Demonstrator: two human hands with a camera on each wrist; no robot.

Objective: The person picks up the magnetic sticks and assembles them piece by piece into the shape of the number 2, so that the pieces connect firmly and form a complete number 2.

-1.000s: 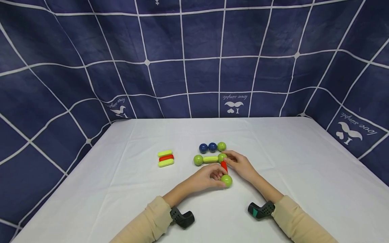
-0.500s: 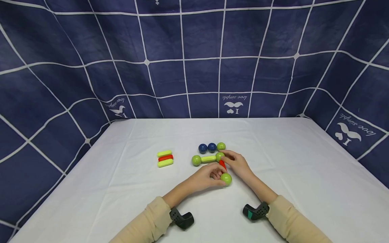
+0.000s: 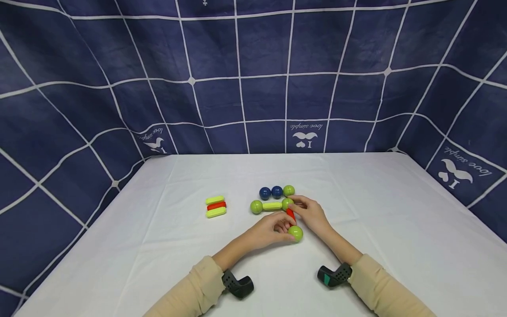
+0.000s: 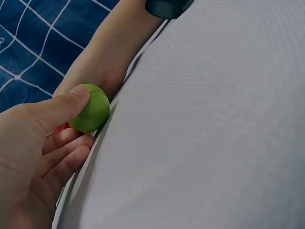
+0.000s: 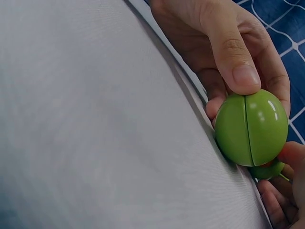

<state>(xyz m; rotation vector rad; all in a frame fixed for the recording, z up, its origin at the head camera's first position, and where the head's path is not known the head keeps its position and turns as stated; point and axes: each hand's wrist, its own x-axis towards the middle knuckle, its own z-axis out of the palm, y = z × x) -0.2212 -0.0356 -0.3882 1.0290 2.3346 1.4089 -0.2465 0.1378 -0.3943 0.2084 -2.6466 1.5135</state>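
Note:
In the head view, my left hand (image 3: pixel 269 230) pinches a green ball (image 3: pixel 295 234) at the near end of a red stick (image 3: pixel 291 215). The left wrist view shows the thumb on that ball (image 4: pixel 95 112), fingers curled beneath. My right hand (image 3: pixel 314 215) holds a second green ball (image 3: pixel 287 204) at the stick's far end. From there a yellow-green stick (image 3: pixel 272 206) runs left to a third green ball (image 3: pixel 256 207), forming an L-shaped chain. In the right wrist view, the near ball (image 5: pixel 252 126) partly hides the ball in my right hand (image 5: pixel 290 186).
Behind the chain, two blue balls (image 3: pixel 265 193) and a green ball (image 3: pixel 289 190) sit in a row. To the left lie two yellow-green sticks (image 3: pixel 215 212) and a red stick (image 3: pixel 216 205) side by side. The white-covered table (image 3: pixel 170 264) meets a blue grid curtain (image 3: pixel 261 101).
My right hand and wrist have shifted slightly left, and the corner ball and yellow-green stick with them. The near ball has moved slightly away from me. Both hands keep their hold.

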